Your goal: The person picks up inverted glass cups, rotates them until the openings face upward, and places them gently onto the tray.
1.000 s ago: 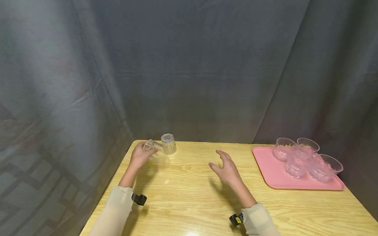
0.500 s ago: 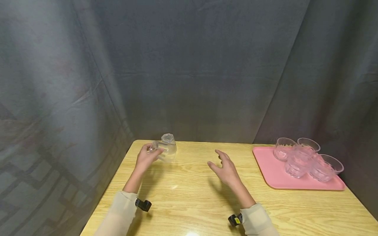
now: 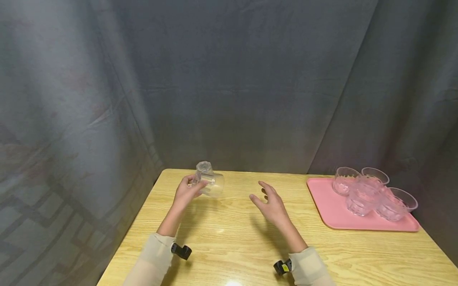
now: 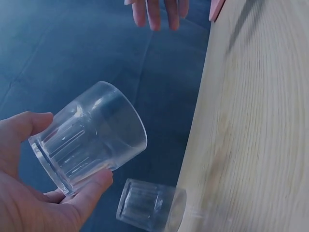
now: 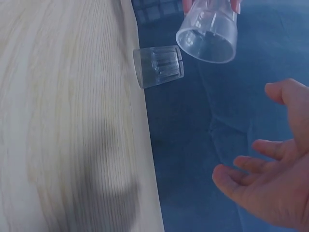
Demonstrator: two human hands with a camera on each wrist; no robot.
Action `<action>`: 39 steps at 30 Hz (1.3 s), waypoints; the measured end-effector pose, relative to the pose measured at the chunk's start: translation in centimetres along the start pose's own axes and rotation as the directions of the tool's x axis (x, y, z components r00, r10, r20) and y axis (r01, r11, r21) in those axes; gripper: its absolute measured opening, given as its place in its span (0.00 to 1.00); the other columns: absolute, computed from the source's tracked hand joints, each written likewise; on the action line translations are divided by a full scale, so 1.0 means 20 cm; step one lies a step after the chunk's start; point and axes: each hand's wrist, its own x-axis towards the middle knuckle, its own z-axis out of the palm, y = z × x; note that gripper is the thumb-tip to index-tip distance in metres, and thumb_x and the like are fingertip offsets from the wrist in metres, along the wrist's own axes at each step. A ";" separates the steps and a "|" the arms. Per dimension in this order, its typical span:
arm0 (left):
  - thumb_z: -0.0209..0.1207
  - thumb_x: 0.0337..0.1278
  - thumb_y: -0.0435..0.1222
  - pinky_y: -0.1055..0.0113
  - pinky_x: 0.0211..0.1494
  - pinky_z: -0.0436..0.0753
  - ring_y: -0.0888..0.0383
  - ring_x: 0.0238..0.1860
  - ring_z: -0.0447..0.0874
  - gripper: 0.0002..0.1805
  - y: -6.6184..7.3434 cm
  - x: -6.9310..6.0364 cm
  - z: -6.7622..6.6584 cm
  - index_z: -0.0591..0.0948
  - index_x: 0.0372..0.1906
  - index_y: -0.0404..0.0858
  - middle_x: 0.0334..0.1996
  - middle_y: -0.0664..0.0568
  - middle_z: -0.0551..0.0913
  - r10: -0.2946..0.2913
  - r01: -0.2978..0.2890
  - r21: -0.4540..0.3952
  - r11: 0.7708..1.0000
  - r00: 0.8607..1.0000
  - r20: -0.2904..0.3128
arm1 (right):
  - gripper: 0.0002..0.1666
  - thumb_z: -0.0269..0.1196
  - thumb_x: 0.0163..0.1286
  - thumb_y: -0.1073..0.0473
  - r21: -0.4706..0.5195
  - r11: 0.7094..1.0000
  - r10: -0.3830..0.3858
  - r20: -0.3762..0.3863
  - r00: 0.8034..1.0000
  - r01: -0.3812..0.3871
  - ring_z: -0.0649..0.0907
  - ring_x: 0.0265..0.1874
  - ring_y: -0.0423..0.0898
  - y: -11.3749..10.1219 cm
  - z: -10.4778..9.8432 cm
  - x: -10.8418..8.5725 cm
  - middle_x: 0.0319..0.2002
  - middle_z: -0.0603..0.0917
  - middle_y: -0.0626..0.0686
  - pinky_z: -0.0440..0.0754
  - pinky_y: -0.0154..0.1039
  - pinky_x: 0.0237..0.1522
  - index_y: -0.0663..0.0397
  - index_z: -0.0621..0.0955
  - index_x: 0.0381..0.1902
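My left hand (image 3: 186, 193) grips a clear plastic tumbler (image 3: 216, 186) near its base, thumb on one side and fingers on the other. The tumbler is tipped on its side above the table, its mouth pointing right, as the left wrist view also shows for the held tumbler (image 4: 91, 137). Just behind it, a second clear tumbler (image 3: 204, 167) stands upside down on the table, partly covered by the held one in the head view. My right hand (image 3: 273, 207) hovers over the middle of the table with fingers and thumb spread, holding nothing.
A pink tray (image 3: 322, 202) lies on the right side of the wooden table (image 3: 229, 234). Several clear tumblers (image 3: 345, 180) stand mouth up on it, close together. Grey curtains (image 3: 236, 99) hang behind and beside the table.
My left hand has carried its tumbler to the right, past the front of the upside-down one, while tipping its mouth toward the right. The right hand has barely shifted.
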 end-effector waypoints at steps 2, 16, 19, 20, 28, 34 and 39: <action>0.68 0.61 0.42 0.56 0.57 0.84 0.45 0.55 0.79 0.41 0.00 -0.01 0.02 0.63 0.70 0.26 0.64 0.35 0.66 0.004 -0.004 -0.016 1.000 1.000 -0.001 | 0.43 0.63 0.74 0.44 0.020 1.000 -0.002 -0.005 1.000 0.002 0.67 0.72 0.64 0.00 0.01 0.00 0.75 0.63 0.65 0.68 0.60 0.70 0.57 0.62 0.77; 0.65 0.63 0.38 0.58 0.56 0.85 0.50 0.52 0.80 0.39 -0.02 -0.05 0.18 0.62 0.71 0.25 0.63 0.33 0.65 0.030 -0.021 -0.146 0.989 0.997 0.064 | 0.40 0.63 0.74 0.47 0.171 0.985 -0.013 -0.007 1.000 0.014 0.70 0.71 0.62 -0.04 0.05 -0.01 0.74 0.67 0.62 0.70 0.58 0.69 0.57 0.64 0.76; 0.65 0.64 0.38 0.58 0.56 0.85 0.52 0.51 0.80 0.39 -0.02 -0.06 0.22 0.62 0.71 0.24 0.63 0.34 0.65 0.031 -0.018 -0.165 0.986 0.997 0.076 | 0.40 0.63 0.75 0.48 0.217 0.976 0.008 0.017 1.000 -0.011 0.69 0.72 0.62 -0.08 0.05 -0.01 0.75 0.66 0.63 0.69 0.57 0.69 0.58 0.63 0.76; 0.65 0.64 0.38 0.58 0.56 0.85 0.52 0.51 0.80 0.39 -0.01 -0.06 0.23 0.62 0.71 0.25 0.63 0.34 0.65 0.030 -0.017 -0.169 0.985 0.997 0.078 | 0.40 0.63 0.75 0.48 0.229 0.973 0.010 0.023 1.000 -0.015 0.69 0.72 0.62 -0.08 0.05 -0.02 0.75 0.65 0.63 0.69 0.57 0.69 0.58 0.63 0.77; 0.65 0.64 0.41 0.57 0.56 0.85 0.50 0.51 0.81 0.40 -0.02 -0.08 0.29 0.62 0.72 0.25 0.62 0.35 0.66 0.023 -0.004 -0.163 0.987 0.994 0.111 | 0.43 0.63 0.74 0.46 0.245 0.969 0.032 0.044 0.999 -0.042 0.70 0.71 0.62 -0.07 0.09 0.00 0.75 0.66 0.63 0.72 0.57 0.67 0.57 0.61 0.78; 0.65 0.64 0.39 0.59 0.54 0.86 0.56 0.45 0.83 0.36 -0.02 -0.09 0.33 0.64 0.68 0.24 0.57 0.38 0.69 0.046 -0.022 -0.199 0.980 0.992 0.114 | 0.46 0.64 0.73 0.44 0.253 0.966 0.041 0.066 0.997 -0.056 0.70 0.71 0.63 -0.07 0.10 0.01 0.75 0.65 0.63 0.72 0.58 0.67 0.55 0.59 0.79; 0.64 0.64 0.39 0.61 0.52 0.86 0.58 0.43 0.83 0.35 -0.01 -0.11 0.37 0.66 0.67 0.24 0.55 0.39 0.71 0.062 -0.034 -0.216 0.976 0.990 0.128 | 0.47 0.64 0.73 0.46 0.265 0.962 0.043 0.065 0.997 -0.059 0.71 0.70 0.64 -0.08 0.11 0.01 0.75 0.64 0.66 0.73 0.57 0.66 0.58 0.58 0.79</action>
